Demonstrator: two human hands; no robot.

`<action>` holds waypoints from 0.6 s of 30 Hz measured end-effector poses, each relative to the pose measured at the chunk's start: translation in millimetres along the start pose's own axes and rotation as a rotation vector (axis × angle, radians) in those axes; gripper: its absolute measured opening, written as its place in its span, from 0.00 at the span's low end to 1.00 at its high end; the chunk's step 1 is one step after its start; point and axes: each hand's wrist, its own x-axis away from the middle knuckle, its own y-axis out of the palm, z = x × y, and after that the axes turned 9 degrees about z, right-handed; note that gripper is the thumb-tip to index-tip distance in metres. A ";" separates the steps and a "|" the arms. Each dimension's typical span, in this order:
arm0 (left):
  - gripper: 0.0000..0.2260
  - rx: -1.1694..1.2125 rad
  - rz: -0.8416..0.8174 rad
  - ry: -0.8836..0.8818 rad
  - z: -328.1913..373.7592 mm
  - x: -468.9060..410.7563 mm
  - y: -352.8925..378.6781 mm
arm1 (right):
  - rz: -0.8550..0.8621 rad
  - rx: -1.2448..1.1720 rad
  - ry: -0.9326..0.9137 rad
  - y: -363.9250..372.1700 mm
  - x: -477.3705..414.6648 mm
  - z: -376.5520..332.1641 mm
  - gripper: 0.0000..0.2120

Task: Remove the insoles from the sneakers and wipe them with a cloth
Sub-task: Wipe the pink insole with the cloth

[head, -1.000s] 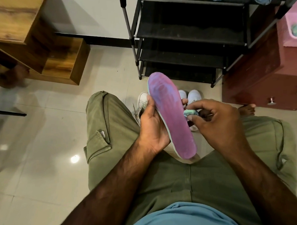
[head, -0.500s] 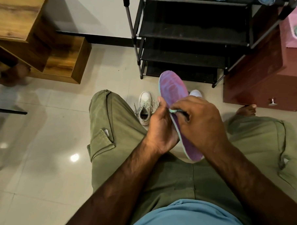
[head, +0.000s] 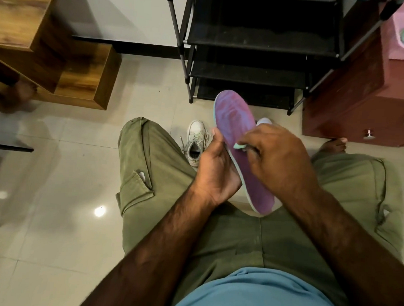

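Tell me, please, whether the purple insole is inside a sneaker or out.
Out. The left hand holds the insole above the lap while the right hand presses a cloth on it; the sneaker sits on the floor.

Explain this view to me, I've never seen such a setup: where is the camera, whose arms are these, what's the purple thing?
No machine here: these are a person's two bare arms, filmed by one wide-angle camera worn on the head, looking forward and down over the lap. The left hand grips a purple insole by its edge, holding it up. The right hand pinches a pale green cloth against the insole's face, apparently wiping it. On the tiled floor beyond the knees stands a white sneaker with loose laces; the toe of a second sneaker shows behind the right hand. A black shoe rack stands further back.
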 end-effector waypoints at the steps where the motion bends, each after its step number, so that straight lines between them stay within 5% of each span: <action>1: 0.30 0.004 -0.007 0.005 -0.6 -0.4 1.0 | 0.015 0.075 0.030 -1.8 -2.6 3.2 0.11; 3: 0.30 0.003 -0.005 0.006 -1.9 -1.0 2.0 | -0.002 0.161 0.052 1.5 -3.8 -1.5 0.12; 7: 0.31 0.020 0.003 -0.023 0.0 -0.1 -1.3 | -0.063 -0.076 -0.008 5.5 2.8 -11.5 0.12; 12: 0.32 0.002 0.011 0.000 0.0 -1.7 1.0 | -0.004 0.137 0.059 2.8 -1.4 5.7 0.12; 18: 0.32 -0.002 0.046 -0.010 4.8 0.5 -0.4 | -0.132 0.017 -0.009 -3.6 16.1 6.3 0.12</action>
